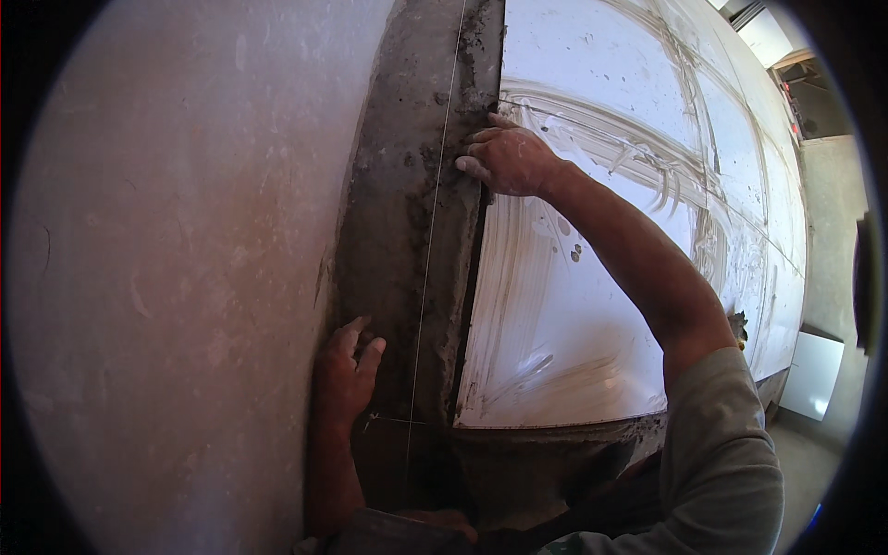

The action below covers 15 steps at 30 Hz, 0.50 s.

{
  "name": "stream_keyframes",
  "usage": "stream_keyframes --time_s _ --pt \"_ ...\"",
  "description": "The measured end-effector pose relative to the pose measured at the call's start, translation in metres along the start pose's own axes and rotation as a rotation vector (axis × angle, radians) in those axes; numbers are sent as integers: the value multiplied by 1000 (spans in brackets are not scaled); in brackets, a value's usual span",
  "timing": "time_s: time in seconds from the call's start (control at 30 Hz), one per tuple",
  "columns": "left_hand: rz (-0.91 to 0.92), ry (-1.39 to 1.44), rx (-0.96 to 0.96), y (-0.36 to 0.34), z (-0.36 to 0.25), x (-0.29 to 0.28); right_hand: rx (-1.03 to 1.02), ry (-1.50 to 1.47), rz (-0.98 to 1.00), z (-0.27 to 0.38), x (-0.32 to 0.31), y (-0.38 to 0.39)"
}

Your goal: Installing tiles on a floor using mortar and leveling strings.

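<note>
My right hand (504, 159) reaches up to the left edge of the white tiles (573, 305), fingers bent and apart at that edge, with no held object visible. Grey smears streak the tile faces. Lower down, my left hand (354, 368) is beside the pale plastered wall (176, 259), over the edge of a dark mortar strip (388, 203), its fingers loosely bent and apart, holding nothing visible. A thin white string (425, 277) runs lengthwise along that strip, between my two hands.
More smeared tiles (740, 157) continue to the right, crossed by joints. At the far right stand a loose white panel (807, 370) against a grey surface (828, 231) and a dark object (862, 282). A dark recess (518, 462) lies below the tile's lower edge.
</note>
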<state>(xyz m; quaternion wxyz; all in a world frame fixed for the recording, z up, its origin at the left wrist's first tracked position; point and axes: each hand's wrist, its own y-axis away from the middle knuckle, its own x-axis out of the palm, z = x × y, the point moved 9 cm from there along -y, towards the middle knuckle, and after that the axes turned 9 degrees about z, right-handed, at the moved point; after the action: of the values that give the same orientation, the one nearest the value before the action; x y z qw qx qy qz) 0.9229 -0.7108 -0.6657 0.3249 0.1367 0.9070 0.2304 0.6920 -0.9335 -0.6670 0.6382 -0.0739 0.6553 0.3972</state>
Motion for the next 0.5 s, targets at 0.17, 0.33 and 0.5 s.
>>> stream_keyframes --time_s 0.17,0.33,0.5 --pt "5 43 -2 -1 4 0 -92 -8 -335 6 -10 4" --pt "17 -20 -4 -2 1 -1 -51 23 2 10 -5 -14" --pt "-19 4 51 2 -5 -2 -43 115 33 8 -4 -6"
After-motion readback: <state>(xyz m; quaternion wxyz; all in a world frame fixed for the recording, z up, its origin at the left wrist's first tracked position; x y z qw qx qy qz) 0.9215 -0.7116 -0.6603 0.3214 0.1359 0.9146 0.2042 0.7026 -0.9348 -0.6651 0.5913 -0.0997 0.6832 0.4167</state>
